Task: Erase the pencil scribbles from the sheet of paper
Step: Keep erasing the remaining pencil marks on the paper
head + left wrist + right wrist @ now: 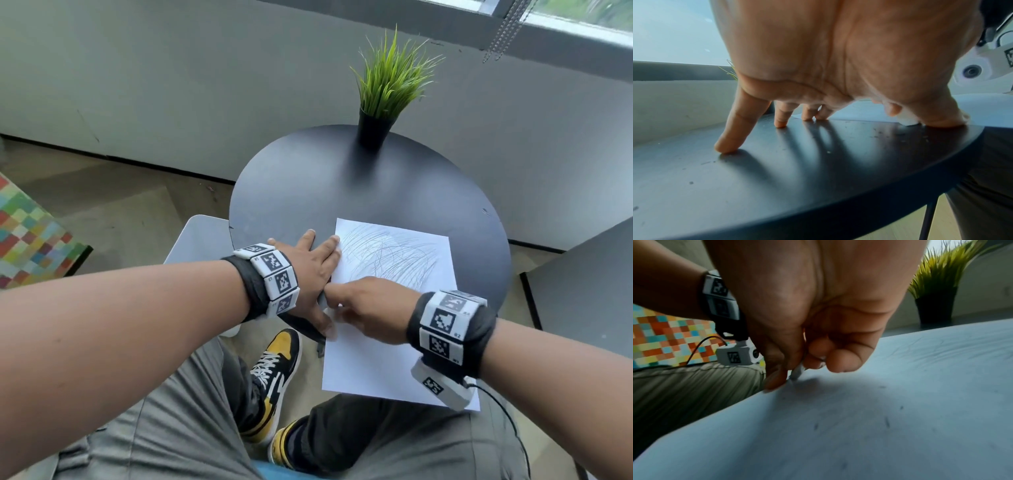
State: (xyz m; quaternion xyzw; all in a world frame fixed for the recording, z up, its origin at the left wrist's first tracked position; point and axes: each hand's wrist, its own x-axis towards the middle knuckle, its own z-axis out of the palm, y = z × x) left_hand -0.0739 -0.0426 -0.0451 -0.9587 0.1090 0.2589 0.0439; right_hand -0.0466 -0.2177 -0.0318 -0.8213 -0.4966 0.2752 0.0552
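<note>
paper: sheet of paper [394, 274] on near edge of round table [308, 192], near end overhangs toward lap.
scribbles: pencil scribbles [387, 253] on sheet's far half.
L hand: left hand [305, 270] spread flat, fingertips + thumb pinning sheet's left edge.
R hand: right hand [370, 308] pinches small eraser [797, 372] on the sheet.
handling: thin, light, prob. slides/creases; pin close beside rubbed spot.

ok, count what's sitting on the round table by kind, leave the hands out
Paper: 1
Plant: 1
Eraser: 1
Total: 3
</note>
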